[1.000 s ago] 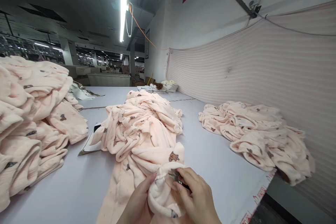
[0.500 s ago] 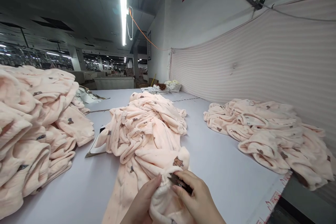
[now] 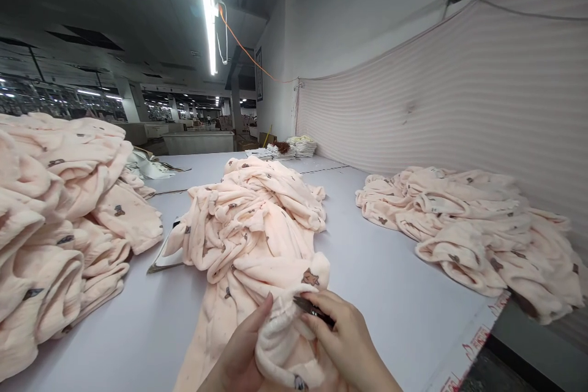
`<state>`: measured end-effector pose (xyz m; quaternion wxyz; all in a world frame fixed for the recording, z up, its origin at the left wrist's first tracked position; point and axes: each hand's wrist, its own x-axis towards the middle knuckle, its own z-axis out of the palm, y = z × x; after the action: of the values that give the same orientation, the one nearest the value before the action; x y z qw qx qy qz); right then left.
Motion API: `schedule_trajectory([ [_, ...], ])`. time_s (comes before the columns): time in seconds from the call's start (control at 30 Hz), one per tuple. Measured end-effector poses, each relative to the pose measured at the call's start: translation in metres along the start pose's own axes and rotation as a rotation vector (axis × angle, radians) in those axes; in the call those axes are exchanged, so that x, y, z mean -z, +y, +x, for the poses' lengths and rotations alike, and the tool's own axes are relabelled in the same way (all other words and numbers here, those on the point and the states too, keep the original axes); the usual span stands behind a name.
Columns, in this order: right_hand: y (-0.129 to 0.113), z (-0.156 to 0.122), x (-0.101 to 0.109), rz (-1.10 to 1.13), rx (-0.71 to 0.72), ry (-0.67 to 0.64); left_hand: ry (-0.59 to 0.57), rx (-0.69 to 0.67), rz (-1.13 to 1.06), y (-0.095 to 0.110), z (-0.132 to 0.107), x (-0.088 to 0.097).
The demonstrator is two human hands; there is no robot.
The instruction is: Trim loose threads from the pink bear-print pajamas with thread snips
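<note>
while the left hand (image 3: 245, 349) pinches fabric (image 3: 281, 332), the right hand (image 3: 348, 331) clasps snips (image 3: 314, 311).

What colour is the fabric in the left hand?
Pale pink fabric with grey motifs; head view shows it best.

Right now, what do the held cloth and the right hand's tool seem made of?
The cloth: probably plush fleece, matte, from its fuzzy, thick folds. The tool in the right hand: perhaps dark metal, slightly glossy, from its slim tip and highlights.
</note>
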<state>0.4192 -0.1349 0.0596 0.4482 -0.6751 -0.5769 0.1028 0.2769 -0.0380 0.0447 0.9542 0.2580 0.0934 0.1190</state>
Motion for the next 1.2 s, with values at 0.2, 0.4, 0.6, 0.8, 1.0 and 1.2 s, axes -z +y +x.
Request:
schedule_trajectory([
  [0.2, 0.008, 0.006, 0.005, 0.141, -0.006, -0.083, 0.095, -0.042, 0.025, 0.000, -0.002, -0.005],
  [0.4, 0.018, 0.004, 0.006, 0.140, -0.045, -0.044, 0.086, -0.056, 0.099, 0.001, 0.000, -0.007],
  [0.6, 0.027, 0.007, 0.006, 0.148, -0.075, -0.039, 0.078, -0.076, 0.275, 0.005, -0.009, -0.007],
  [0.8, 0.031, 0.000, 0.008, 0.280, -0.142, 0.034, 0.076, -0.094, 0.420, 0.005, -0.005, -0.016],
  [1.0, 0.041, -0.044, 0.027, 0.304, -0.227, 0.034, 0.158, -0.354, 0.431, -0.003, 0.048, -0.011],
  [1.2, 0.074, -0.082, 0.031, -0.037, -0.339, -0.053, 0.193, -0.420, 0.591, -0.016, 0.086, -0.008],
])
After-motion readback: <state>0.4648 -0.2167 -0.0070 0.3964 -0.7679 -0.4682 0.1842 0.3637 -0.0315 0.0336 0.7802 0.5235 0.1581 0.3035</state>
